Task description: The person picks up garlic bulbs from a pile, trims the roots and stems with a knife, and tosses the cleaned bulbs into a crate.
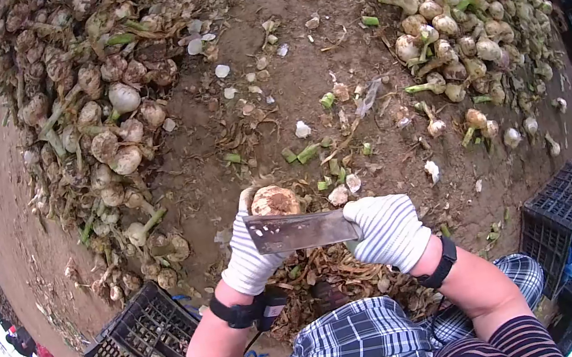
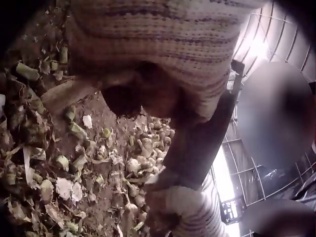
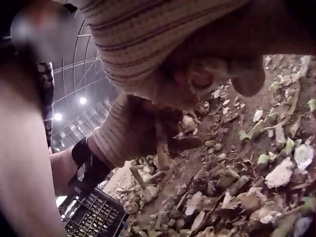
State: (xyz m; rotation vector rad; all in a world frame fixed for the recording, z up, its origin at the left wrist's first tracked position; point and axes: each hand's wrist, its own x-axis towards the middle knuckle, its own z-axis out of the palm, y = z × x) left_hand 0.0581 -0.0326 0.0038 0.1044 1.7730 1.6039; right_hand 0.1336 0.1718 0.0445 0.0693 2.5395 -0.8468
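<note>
In the head view my left hand (image 1: 245, 258), in a white striped glove, holds a garlic bulb (image 1: 275, 201) with brown, dirt-stained skin. Its stalk (image 3: 162, 148) hangs below that hand in the right wrist view. My right hand (image 1: 391, 232), gloved alike, grips a cleaver by its handle, which the fingers mostly hide. The wide cleaver blade (image 1: 303, 230) reaches across to the left hand, close by the bulb, with pale flecks on its face. From the left wrist view, the blade (image 2: 197, 143) spans the space between both gloves.
A heap of stalked garlic (image 1: 92, 121) lies at left, and a pile of trimmed bulbs (image 1: 457, 18) at right. Cut stalk pieces (image 1: 308, 153) and skins litter the soil between. Black crates stand at left (image 1: 149, 333) and right (image 1: 562, 202). Plaid-covered legs (image 1: 361, 341) are below the hands.
</note>
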